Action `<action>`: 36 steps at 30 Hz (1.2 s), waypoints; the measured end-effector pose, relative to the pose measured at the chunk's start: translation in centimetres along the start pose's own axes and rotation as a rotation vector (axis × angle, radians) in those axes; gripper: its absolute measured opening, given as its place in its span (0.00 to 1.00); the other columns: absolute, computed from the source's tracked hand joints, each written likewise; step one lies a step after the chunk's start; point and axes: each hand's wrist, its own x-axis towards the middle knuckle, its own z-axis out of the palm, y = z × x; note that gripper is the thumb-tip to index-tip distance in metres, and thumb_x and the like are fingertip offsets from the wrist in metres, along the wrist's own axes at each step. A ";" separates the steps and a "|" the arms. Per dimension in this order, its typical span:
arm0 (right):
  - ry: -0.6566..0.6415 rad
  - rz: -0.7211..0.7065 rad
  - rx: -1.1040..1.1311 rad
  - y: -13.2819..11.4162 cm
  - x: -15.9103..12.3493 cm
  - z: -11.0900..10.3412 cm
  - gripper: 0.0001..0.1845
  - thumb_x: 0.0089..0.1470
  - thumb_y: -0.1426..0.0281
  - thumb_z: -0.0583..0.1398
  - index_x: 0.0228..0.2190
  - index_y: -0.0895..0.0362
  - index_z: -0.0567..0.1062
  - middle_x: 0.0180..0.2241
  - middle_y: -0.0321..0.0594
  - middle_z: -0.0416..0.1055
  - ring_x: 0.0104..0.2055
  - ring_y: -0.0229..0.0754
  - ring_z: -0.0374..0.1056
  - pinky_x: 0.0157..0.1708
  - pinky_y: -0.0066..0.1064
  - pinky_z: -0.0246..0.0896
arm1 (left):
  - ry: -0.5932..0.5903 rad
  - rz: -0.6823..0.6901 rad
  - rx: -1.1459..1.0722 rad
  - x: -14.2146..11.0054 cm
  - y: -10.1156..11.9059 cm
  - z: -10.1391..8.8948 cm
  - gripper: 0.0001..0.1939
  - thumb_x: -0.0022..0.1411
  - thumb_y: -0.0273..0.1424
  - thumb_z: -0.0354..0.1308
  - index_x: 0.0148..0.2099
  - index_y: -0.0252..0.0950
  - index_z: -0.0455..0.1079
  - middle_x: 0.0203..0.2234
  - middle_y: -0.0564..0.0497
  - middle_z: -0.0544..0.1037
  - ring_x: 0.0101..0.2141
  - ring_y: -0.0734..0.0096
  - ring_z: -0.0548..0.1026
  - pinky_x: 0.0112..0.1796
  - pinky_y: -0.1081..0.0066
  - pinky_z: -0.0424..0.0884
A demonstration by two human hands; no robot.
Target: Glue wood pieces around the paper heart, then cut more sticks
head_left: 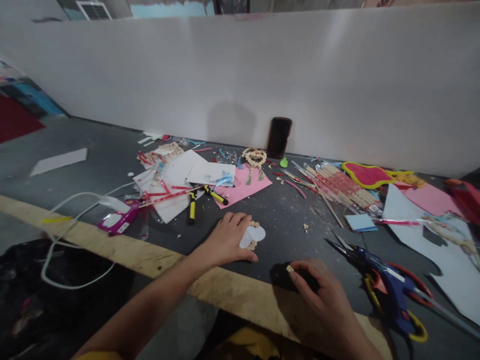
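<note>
It is dim and grey. A dark shadow (279, 280) lies just left of the right fingers (303, 286), over the worktop (277, 242). Far past the left fingers (234, 220), a soft round shadow (231, 122) sits on the white board (150, 75), with pale shiny streaks higher up. Well left of the fingers, black plastic (22, 270) is almost lost in the dark. Far from the fingers, things look stretched and blurry

No words or numbers can be read; the small label (122, 228) on the purple glue gun (130, 214) (a pale patch) is illegible.
</note>
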 end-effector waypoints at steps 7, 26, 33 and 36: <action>-0.005 0.028 0.034 0.1 -0.5 0.0 0.10 0.54 0.63 0.54 0.32 0.53 0.72 0.32 0.39 0.72 0.36 0.41 0.68 0.36 0.32 0.63 | -0.003 -0.043 0.034 0.3 1.7 0.0 0.37 0.45 0.49 0.58 0.55 0.38 0.58 0.49 0.44 0.63 0.47 0.53 0.60 0.47 0.60 0.59; 0.113 -0.139 -0.289 1.5 -0.3 -1.2 0.07 0.54 0.68 0.54 0.32 0.54 0.71 0.31 0.40 0.71 0.36 0.43 0.63 0.37 0.36 0.59 | 0.017 0.104 -0.051 -1.5 8.1 2.6 0.37 0.47 0.51 0.57 0.56 0.38 0.55 0.48 0.45 0.64 0.45 0.55 0.60 0.45 0.58 0.60; 0.143 -0.120 -0.379 2.4 0.3 -0.1 0.07 0.53 0.72 0.54 0.33 0.54 0.72 0.34 0.41 0.71 0.39 0.46 0.60 0.42 0.39 0.55 | 0.014 0.069 -0.067 -1.8 9.3 3.6 0.46 0.42 0.61 0.50 0.57 0.38 0.55 0.49 0.42 0.64 0.45 0.52 0.60 0.44 0.55 0.60; 0.151 -0.116 -0.396 2.7 0.3 0.2 0.07 0.52 0.72 0.56 0.33 0.54 0.73 0.34 0.40 0.71 0.39 0.46 0.60 0.41 0.38 0.55 | -0.004 0.075 -0.113 -1.8 8.7 3.1 0.45 0.44 0.62 0.46 0.58 0.39 0.55 0.50 0.43 0.63 0.46 0.53 0.61 0.45 0.55 0.59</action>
